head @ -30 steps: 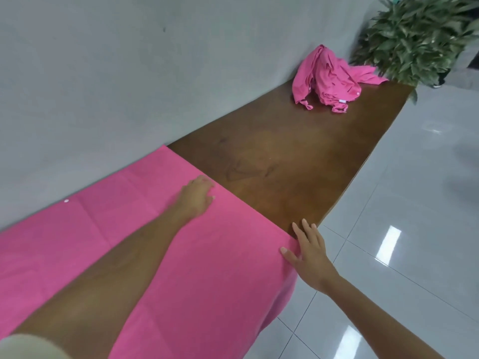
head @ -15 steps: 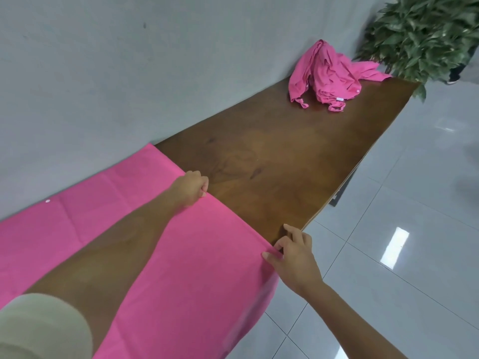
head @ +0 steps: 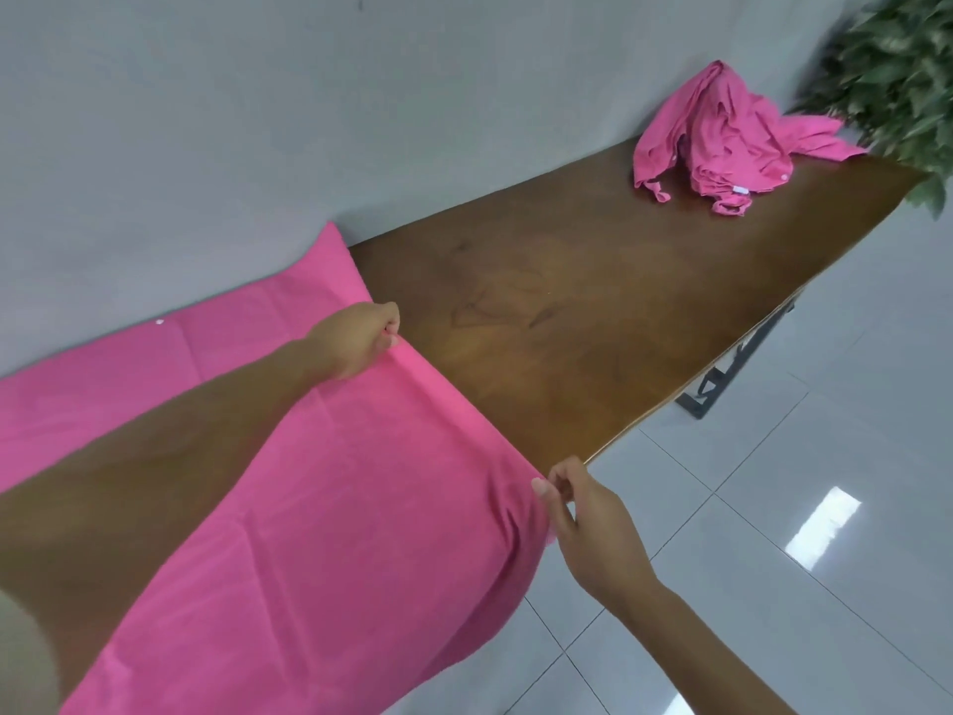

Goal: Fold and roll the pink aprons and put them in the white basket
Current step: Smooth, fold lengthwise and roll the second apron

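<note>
Head view: palms that lay flat a moment ago have curled, and the left hand [head: 356,340] and right hand [head: 593,528] now pinch the end edge of the spread pink fabric apron [head: 335,508] on the brown wooden surface [head: 593,322], so a fold looks imminent.

One wide-angle camera on the person's head looks forward and down along the long dark brown wooden table [head: 593,312] by the grey wall [head: 206,121], close above the left hand [head: 356,340] and right hand [head: 593,528].

Table: long dark-brown wooden table [head: 593,312], black metal leg [head: 722,384].
Wall: plain grey wall [head: 258,121], behind the table.
Floor: glossy white tiled floor [head: 851,405], beside the table, reflecting light.
Plant: green leafy plant [head: 897,69], at the table's far end.
</note>
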`<action>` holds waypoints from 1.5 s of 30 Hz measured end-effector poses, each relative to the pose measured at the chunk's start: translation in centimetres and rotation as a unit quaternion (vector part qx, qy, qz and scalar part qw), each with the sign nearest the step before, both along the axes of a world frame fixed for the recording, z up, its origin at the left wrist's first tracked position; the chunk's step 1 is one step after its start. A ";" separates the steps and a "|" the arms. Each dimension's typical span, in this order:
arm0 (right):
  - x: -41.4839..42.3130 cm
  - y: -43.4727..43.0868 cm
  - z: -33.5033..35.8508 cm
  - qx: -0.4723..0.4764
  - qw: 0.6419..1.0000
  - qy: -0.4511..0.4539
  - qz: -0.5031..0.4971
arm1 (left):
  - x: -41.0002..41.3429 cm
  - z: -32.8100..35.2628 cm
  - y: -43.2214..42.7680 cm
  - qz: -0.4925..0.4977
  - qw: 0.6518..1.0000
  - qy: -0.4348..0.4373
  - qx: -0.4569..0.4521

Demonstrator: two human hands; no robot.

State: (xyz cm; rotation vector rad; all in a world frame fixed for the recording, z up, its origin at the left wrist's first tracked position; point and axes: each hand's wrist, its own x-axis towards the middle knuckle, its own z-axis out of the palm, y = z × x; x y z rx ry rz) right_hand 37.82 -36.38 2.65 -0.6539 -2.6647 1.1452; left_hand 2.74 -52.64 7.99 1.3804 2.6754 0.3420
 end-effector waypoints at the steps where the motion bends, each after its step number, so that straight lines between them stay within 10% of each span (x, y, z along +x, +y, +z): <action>1: 0.1 -0.5 0.0 0.003 1.000 0.004 0.009 | 0.1 0.3 -0.8 0.007 1.000 0.001 0.006; 20: 3.6 -18.7 1.1 0.138 0.986 0.001 0.096 | 4.0 5.3 -19.1 0.055 0.998 0.018 0.020; 45: 7.2 -44.3 4.9 0.069 0.981 0.059 0.170 | 6.9 8.1 -44.9 0.112 0.991 0.056 0.049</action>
